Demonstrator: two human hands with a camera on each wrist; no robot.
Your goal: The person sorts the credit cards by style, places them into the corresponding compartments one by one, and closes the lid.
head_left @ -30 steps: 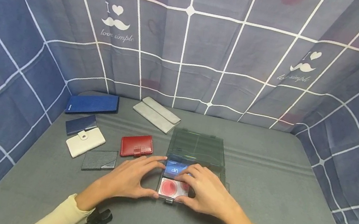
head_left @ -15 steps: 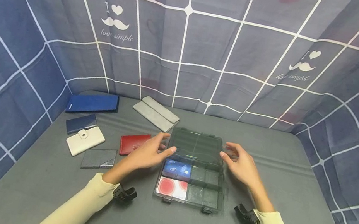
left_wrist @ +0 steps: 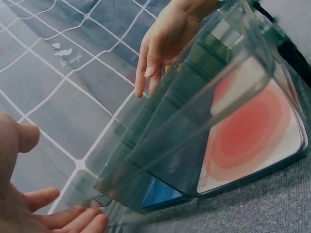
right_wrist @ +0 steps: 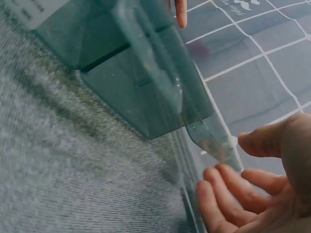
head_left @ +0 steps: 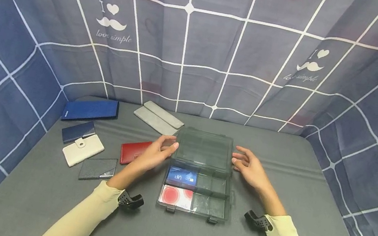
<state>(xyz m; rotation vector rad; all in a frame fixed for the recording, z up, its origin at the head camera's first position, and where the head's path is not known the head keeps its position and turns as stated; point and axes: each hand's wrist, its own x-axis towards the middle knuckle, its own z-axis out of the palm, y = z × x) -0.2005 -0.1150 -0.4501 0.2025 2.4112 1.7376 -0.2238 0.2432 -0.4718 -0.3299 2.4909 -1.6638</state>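
A clear greenish plastic box [head_left: 210,206] lies unlatched on the table, its hinged lid [head_left: 203,149] tilted back. A blue VIP card [head_left: 182,177] fills its rear left compartment, and a white card with pink circles [head_left: 176,197] the front left one. My left hand [head_left: 156,154] is at the lid's left edge, fingers loosely extended and thumb apart from them. At the lid's right edge is my right hand [head_left: 252,171]; in the right wrist view its fingertips [right_wrist: 224,171] meet the lid's edge while the thumb stands clear.
Left of the box lie a red card wallet [head_left: 131,152], a grey card holder [head_left: 98,169], a cream wallet [head_left: 83,150] and a navy one [head_left: 78,132]. Farther back are a blue wallet [head_left: 91,110] and a pale grey wallet [head_left: 158,117]. A checked curtain [head_left: 207,46] surrounds the table.
Both hands have left the cards in the box and moved back, apart, to the two sides of the lid. The lid's far edge now sits a little higher. The view has shifted slightly.
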